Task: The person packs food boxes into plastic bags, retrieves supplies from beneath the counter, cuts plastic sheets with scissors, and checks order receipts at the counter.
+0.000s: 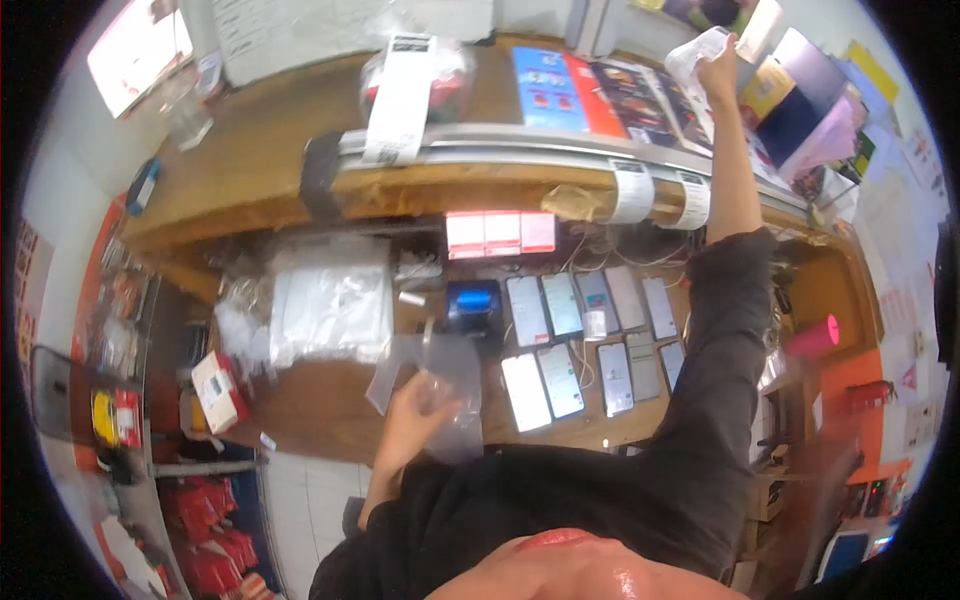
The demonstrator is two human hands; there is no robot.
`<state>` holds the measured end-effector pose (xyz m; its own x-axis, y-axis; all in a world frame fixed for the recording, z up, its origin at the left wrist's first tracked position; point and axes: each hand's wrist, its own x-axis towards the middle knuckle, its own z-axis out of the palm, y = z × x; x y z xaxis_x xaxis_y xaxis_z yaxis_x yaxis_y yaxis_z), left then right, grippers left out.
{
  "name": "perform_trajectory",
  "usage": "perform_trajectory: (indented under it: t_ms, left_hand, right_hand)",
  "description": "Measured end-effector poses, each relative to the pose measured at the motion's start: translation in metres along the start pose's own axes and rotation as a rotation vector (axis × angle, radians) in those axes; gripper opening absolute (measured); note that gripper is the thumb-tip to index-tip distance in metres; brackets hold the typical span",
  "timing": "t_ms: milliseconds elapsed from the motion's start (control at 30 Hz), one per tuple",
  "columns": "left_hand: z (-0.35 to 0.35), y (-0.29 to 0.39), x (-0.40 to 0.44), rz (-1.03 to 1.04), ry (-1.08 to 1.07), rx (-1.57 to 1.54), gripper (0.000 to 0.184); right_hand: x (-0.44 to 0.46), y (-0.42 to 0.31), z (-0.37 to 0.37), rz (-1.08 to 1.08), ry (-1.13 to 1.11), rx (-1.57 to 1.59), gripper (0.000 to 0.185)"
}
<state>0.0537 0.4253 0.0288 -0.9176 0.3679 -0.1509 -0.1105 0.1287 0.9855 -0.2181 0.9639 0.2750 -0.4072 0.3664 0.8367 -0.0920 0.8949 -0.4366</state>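
Observation:
My left hand (415, 415) is closed on a translucent plastic bag (455, 375), held low over the front of the lower desk. The bag hangs close to my body and is slightly blurred. My right arm reaches up to the far right of the upper counter. There my right hand (718, 75) grips a crumpled, whitish, see-through plastic piece (690, 58); its exact kind is unclear. Several phones (562, 305) lie in two rows on the desk between my arms. A stack of clear plastic bags (332, 310) rests left of them.
A wooden counter (270, 110) with a metal edge runs above the desk. It carries a jar (450, 80) and printed leaflets (565, 90). A small black printer (472, 310) stands behind the bag. Left, a red-and-white box (220, 392) sits at the desk's edge; a pink cone-shaped object (815, 338) is right.

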Motion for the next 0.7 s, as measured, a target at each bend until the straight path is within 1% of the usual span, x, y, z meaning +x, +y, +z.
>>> perform_trajectory:
  t_ms: [33, 100, 133, 167, 233, 267, 333, 367, 433, 467, 500, 533, 567, 600, 667, 700]
  left_hand:
    - [0.002, 0.002, 0.006, 0.016, -0.017, 0.005, 0.014]
    - [0.002, 0.003, 0.013, -0.042, 0.022, 0.088, 0.020]
    - [0.000, 0.004, 0.016, -0.089, -0.032, 0.001, 0.020]
    - [-0.002, 0.001, 0.020, -0.087, -0.033, 0.003, 0.020]
    - [-0.005, -0.005, 0.025, -0.117, -0.152, -0.296, 0.020]
    - [-0.008, -0.003, 0.025, -0.128, -0.141, -0.300, 0.020]
    - [-0.014, 0.008, 0.027, -0.104, -0.364, -0.161, 0.016]
    - [-0.015, 0.007, 0.027, -0.114, -0.350, -0.168, 0.016]
    - [-0.017, 0.004, 0.026, -0.136, -0.369, -0.184, 0.015]
    - [-0.018, -0.008, 0.025, -0.139, -0.358, -0.189, 0.015]
    - [-0.020, -0.028, 0.023, -0.113, -0.348, -0.309, 0.014]
    - [-0.021, -0.037, 0.022, -0.085, -0.336, -0.429, 0.013]
    - [-0.019, -0.040, 0.021, -0.086, -0.327, -0.434, 0.013]
    - [-0.017, -0.039, 0.020, -0.107, -0.279, -0.448, 0.010]
    - [-0.009, -0.028, 0.021, -0.123, -0.222, -0.464, 0.008]
    - [-0.004, -0.005, 0.022, -0.167, -0.198, -0.420, 0.008]
  right_hand:
    - [0.000, 0.010, -0.002, -0.035, 0.027, -0.034, 0.083]
    - [-0.002, 0.025, -0.007, -0.064, 0.063, -0.076, 0.083]
    - [-0.003, 0.029, -0.008, -0.044, 0.053, -0.107, 0.083]
    - [-0.003, 0.031, -0.007, -0.026, 0.040, -0.135, 0.083]
    - [0.001, 0.043, -0.006, -0.032, 0.026, -0.123, 0.081]
    - [0.002, 0.047, -0.004, -0.013, 0.036, -0.092, 0.081]
    - [0.007, 0.046, -0.003, -0.008, 0.026, -0.066, 0.081]
    - [0.009, 0.045, -0.003, -0.004, 0.021, -0.053, 0.080]
    - [0.006, 0.026, -0.011, 0.050, -0.056, 0.007, 0.082]
    - [0.016, 0.041, -0.006, 0.124, -0.126, 0.102, 0.082]
    - [0.018, 0.044, -0.001, 0.121, -0.135, 0.107, 0.082]
    - [0.018, 0.045, 0.004, 0.080, -0.038, 0.013, 0.081]
    - [0.020, 0.046, 0.009, 0.038, 0.061, -0.080, 0.080]
    - [0.021, 0.043, 0.012, 0.034, 0.055, -0.074, 0.080]
    - [0.024, 0.037, 0.013, 0.145, 0.026, -0.031, 0.080]
    - [0.024, 0.037, 0.014, 0.201, 0.012, -0.011, 0.081]
